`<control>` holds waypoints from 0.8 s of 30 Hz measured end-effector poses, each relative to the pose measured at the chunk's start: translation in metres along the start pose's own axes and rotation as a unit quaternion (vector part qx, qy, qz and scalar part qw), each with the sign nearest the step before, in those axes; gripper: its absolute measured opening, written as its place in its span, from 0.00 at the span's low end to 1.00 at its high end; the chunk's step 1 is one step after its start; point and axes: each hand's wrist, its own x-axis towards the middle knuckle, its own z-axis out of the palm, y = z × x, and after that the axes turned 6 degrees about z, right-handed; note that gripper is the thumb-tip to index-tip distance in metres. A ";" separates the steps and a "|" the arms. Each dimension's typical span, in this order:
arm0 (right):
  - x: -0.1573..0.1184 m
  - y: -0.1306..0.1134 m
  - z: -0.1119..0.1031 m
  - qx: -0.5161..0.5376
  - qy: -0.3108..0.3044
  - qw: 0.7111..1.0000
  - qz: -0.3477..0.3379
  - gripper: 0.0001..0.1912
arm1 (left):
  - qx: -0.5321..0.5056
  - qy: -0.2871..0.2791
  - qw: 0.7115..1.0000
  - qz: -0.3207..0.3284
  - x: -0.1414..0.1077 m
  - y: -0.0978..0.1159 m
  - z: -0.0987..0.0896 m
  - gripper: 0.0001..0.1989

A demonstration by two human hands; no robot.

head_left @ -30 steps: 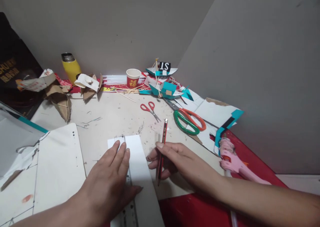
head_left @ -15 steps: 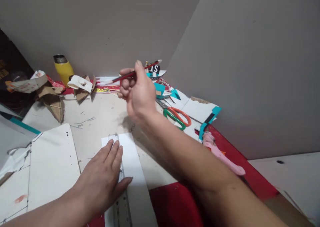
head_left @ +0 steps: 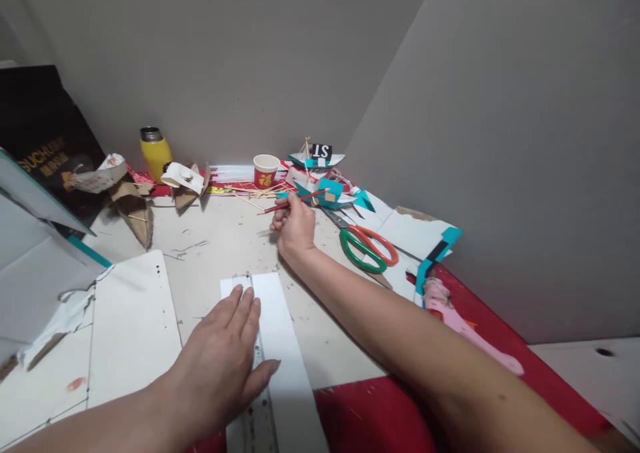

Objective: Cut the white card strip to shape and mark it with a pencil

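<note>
My left hand point(head_left: 227, 353) lies flat with its fingers stretched out, pressing on a clear ruler point(head_left: 261, 400). Beneath the ruler is a strip of white card point(head_left: 287, 346), running lengthwise toward me. My right hand point(head_left: 295, 225) is closed around a red and dark pencil point(head_left: 274, 208), beyond the far end of the card. The pencil points leftward, its other end near a small teal and white paper boat point(head_left: 327, 192). Scissors point(head_left: 370, 248) with green and orange handles lie to the right of my right wrist.
A red paper cup point(head_left: 267, 171), thin wooden sticks point(head_left: 245, 200) and a yellow bottle point(head_left: 156, 156) stand or lie along the back. Cardboard boats point(head_left: 133, 216) are at back left. White board point(head_left: 133, 326) lies left; a pink glue gun point(head_left: 470, 333) lies right.
My right hand has come down toward the tabletop with the pencil, uncovering the red paper cup. My left hand stays on the ruler. The view has shifted slightly.
</note>
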 end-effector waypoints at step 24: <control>-0.043 0.006 -0.029 -0.102 -0.195 0.969 0.110 0.16 | -0.135 0.085 0.987 0.025 -0.011 -0.023 -0.001 0.25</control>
